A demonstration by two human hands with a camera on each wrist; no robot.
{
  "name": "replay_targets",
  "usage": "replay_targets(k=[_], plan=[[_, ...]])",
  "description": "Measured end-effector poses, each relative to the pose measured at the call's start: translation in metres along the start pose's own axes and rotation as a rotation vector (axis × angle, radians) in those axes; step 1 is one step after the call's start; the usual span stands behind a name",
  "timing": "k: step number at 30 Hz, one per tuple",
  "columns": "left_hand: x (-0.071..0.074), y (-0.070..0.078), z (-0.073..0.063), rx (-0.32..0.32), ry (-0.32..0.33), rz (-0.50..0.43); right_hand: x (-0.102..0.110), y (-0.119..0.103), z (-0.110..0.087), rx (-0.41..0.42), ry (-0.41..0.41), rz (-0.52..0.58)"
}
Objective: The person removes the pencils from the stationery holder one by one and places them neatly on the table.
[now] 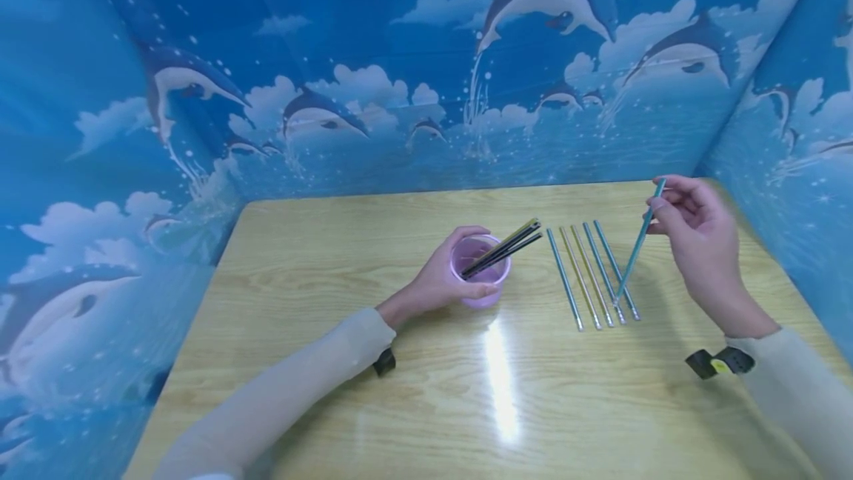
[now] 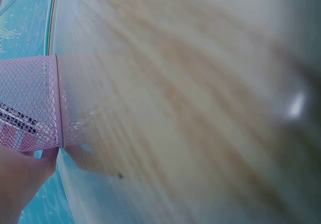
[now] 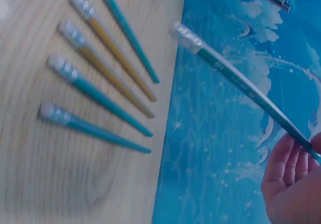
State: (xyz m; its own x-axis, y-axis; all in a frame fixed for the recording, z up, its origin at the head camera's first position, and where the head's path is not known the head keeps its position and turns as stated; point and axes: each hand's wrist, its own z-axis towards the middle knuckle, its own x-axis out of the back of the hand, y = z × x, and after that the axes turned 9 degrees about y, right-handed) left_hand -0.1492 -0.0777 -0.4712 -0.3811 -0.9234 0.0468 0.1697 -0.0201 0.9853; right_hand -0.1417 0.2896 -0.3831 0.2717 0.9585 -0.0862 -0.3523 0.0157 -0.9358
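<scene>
In the head view, my left hand [image 1: 443,272] grips a pink mesh pencil cup [image 1: 481,298] standing on the table. Several dark pencils [image 1: 509,245] lean out of the cup toward the right. My right hand [image 1: 708,243] pinches a teal pencil [image 1: 638,243] near its upper end, its eraser end pointing down. In the right wrist view, that held pencil [image 3: 246,87] shows a pale eraser and a silver band. Between the hands, several teal and yellow pencils lie side by side, among them a teal pencil [image 1: 564,278] and a yellow pencil [image 3: 113,56].
The wood-grain table [image 1: 300,265] is backed and flanked by blue sheets with dolphins [image 1: 373,154]. Light glares on the tabletop below the cup. A dark strap device [image 1: 720,364] sits at the right wrist.
</scene>
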Motion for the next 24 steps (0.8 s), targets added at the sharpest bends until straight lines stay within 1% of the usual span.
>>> replay_targets(k=[4,7,12,16,21,24], plan=[[-0.001,0.001,0.000,-0.006,0.001,-0.005,0.011,0.010,0.010,-0.030,-0.054,-0.305],[-0.001,0.001,0.000,-0.007,0.003,-0.016,0.018,0.021,0.017,-0.054,-0.103,-0.480],[-0.001,0.000,0.000,-0.014,0.002,-0.024,0.026,0.039,0.029,-0.119,-0.185,-0.610],[-0.001,0.000,0.001,-0.004,0.003,-0.006,0.030,0.051,0.038,-0.157,-0.285,-0.700],[0.000,0.001,0.000,0.002,0.004,0.005,0.034,0.064,0.049,-0.201,-0.412,-0.765],[-0.001,0.001,0.000,0.000,0.001,0.008,0.033,0.072,0.053,-0.211,-0.451,-0.815]])
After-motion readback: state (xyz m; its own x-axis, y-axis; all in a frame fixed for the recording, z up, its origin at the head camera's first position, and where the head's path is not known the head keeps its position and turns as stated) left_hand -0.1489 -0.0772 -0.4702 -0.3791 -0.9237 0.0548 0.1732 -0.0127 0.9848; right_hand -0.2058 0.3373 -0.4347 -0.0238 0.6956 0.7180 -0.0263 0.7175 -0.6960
